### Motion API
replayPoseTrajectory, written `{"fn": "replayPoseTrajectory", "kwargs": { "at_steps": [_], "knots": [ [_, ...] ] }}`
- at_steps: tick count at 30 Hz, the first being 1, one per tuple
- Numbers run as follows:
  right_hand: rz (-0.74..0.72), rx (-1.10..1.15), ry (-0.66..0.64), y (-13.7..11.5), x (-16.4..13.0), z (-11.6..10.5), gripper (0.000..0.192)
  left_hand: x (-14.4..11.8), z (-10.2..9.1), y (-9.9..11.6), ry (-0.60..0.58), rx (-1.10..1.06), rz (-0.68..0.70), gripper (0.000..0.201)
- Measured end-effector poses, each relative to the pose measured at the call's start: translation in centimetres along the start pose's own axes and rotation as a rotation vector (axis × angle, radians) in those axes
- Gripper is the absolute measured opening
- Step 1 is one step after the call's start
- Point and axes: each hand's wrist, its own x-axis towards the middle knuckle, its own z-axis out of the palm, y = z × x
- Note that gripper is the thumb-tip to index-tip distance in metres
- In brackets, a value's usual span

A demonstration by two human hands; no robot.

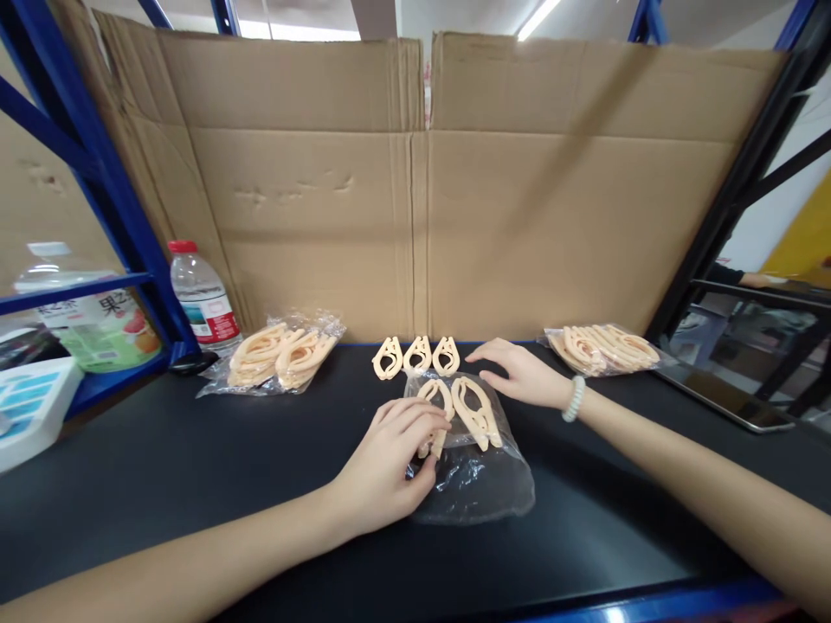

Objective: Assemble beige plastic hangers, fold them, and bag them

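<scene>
A clear plastic bag (477, 484) lies on the black tabletop (162, 467) with beige plastic clips (477, 411) resting on its far end. My left hand (389, 463) presses on the bag's near left side, fingers on one clip and the plastic. My right hand (519, 372) lies flat, fingers apart, just right of the clips and near three loose beige clips (416, 356) lined up by the cardboard wall. A white bead bracelet (574, 399) circles my right wrist.
Filled bags of clips lie at the left (279, 355) and right (603, 348). A water bottle (201, 298) stands by the blue rack post. Cardboard sheets (421, 190) wall the back. A tablet (720, 396) lies far right; another person's arm (756, 279) shows beyond it.
</scene>
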Motion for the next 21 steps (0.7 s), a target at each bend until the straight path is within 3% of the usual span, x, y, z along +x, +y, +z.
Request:
{"fn": "replayPoseTrajectory", "kwargs": {
  "at_steps": [2, 6, 10, 14, 21],
  "knots": [
    [-0.053, -0.173, -0.202, 1.7, 2.1, 1.0, 0.053, 0.0, 0.0, 0.0, 0.023, -0.024, 0.007, 0.041],
    [-0.054, -0.227, -0.299, 3.8, 5.9, 3.2, 0.065, -0.2, 0.2, -0.2, 0.049, -0.111, 0.015, 0.034],
    [-0.044, -0.242, -0.373, 4.3, 7.4, 4.7, 0.063, -0.5, 0.3, -0.5, 0.078, -0.170, 0.086, 0.023],
    [-0.017, -0.253, -0.369, 5.0, 6.0, 3.8, 0.049, -0.6, 0.2, -0.6, 0.085, -0.118, 0.182, 0.027],
    [0.036, -0.243, -0.284, 5.7, -0.4, 1.3, 0.039, -0.4, 0.2, -0.6, 0.090, -0.107, 0.194, 0.031]
  ]
}}
